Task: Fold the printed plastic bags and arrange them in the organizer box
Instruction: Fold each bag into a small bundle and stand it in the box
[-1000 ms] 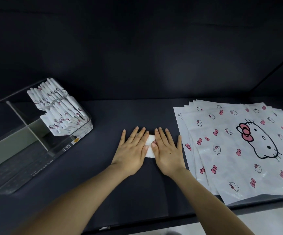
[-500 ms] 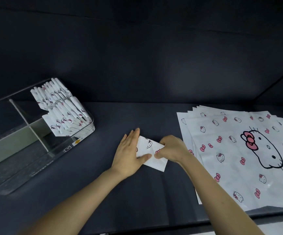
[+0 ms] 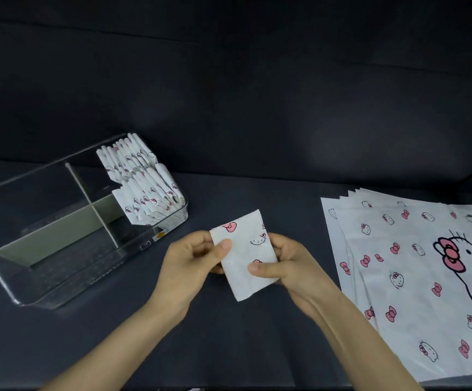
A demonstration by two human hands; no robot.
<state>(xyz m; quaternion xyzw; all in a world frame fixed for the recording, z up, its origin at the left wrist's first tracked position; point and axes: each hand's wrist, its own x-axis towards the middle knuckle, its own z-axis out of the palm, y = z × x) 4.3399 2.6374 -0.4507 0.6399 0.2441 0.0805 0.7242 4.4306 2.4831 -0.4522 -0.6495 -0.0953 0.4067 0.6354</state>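
One folded bag (image 3: 244,256) is now off the desk (image 3: 229,345). A second ago both hands lay flat on it, pressing it down just right of the organizer box (image 3: 93,280). Half a second ago the right hand was already lifting an edge.

Now the left hand (image 3: 192,261) pinches the bag's left edge, thumb on top. The right hand (image 3: 291,268) pinches its lower right side the same way. Together they hold it as a small rectangle in the air, near the box's right end.

I judge this bag's folding finished, so carrying it to the box comes next. The box's right end already holds rows of folded bags (image 3: 141,190) standing on edge. Well to the right of the box, a fanned stack of flat printed bags (image 3: 412,280) lies on the desk, not yet folded.
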